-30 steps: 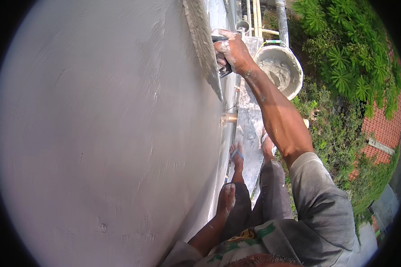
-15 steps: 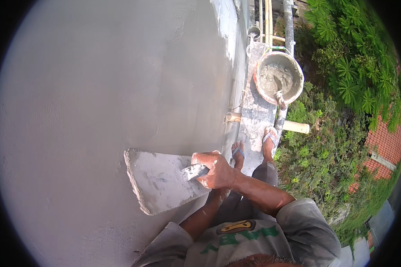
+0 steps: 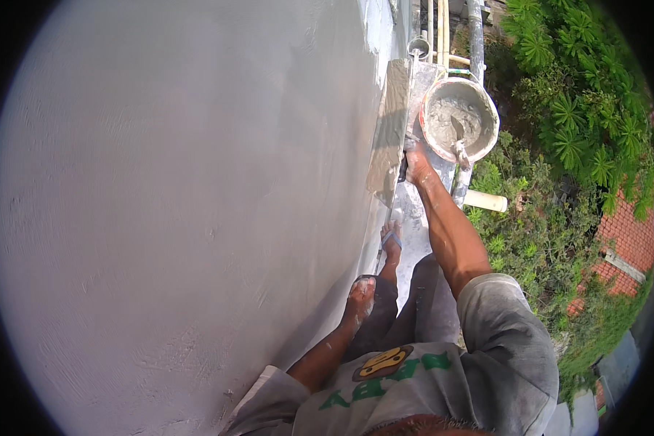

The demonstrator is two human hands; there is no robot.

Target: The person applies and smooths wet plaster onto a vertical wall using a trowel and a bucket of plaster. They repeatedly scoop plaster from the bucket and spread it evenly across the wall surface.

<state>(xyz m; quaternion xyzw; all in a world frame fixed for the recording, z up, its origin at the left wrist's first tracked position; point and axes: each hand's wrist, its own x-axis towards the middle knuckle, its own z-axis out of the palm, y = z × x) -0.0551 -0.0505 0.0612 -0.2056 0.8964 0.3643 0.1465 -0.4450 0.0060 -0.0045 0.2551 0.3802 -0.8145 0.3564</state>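
Observation:
My right hand (image 3: 416, 161) reaches forward along the wall and is closed on the handle of a flat plastering float. The long blade of the float (image 3: 390, 120) is smeared with grey mortar and stands edge-on along the plastered wall (image 3: 182, 182). Close to the right of that hand is a round bucket (image 3: 493, 120) of wet mortar, in which a trowel (image 3: 460, 145) leans with its handle over the rim. My left hand (image 3: 361, 294), specked with plaster, is low in front of my leg near the wall; its fingers are not clear enough to read.
I stand on a narrow, mortar-splashed plank (image 3: 410, 207) between wall and drop. Poles (image 3: 476, 36) run along its outer side, and a pale pole end (image 3: 485, 200) juts outward. A small pot (image 3: 418, 48) is beyond the bucket. Bushes (image 3: 523, 240) and a tiled roof (image 3: 626, 236) lie below.
My right hand has swung the float away from the near wall, forward and right, to beside the bucket. The float has turned edge-on. My left hand, partly hidden before, now shows.

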